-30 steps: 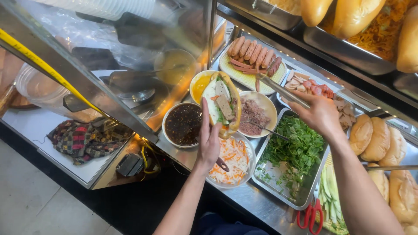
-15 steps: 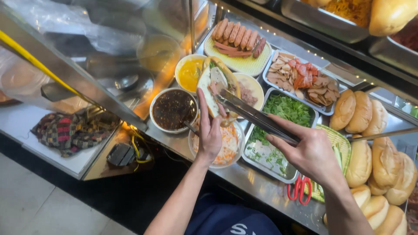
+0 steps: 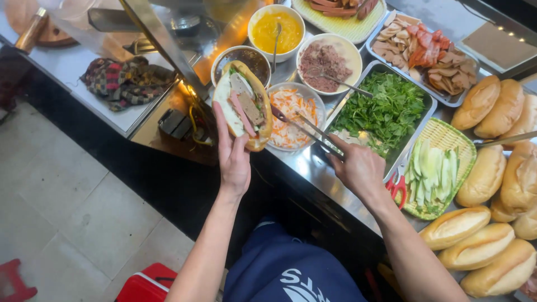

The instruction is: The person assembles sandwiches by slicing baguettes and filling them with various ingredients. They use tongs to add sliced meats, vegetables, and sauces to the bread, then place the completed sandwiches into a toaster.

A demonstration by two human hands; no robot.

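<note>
- Currently, the left hand point(image 3: 234, 159) is closed around an open filled baguette point(image 3: 244, 104), held upright above the table point(image 3: 313, 168) edge.
- The right hand point(image 3: 358, 168) grips metal tongs point(image 3: 305, 130), tips at 10 o'clock inside the pickled-vegetable bowl point(image 3: 291, 114).

Tightly packed surface point(image 3: 313, 162): bowls rim to rim, herb tray point(image 3: 386, 112) touching cucumber basket point(image 3: 442, 162), bread rolls point(image 3: 486, 168) crowding the right. Slanted metal post point(image 3: 162, 45) blocking the left approach. Bare steel strip along the near edge, passable. Open air above the floor point(image 3: 84, 212), left of the hands.
</note>
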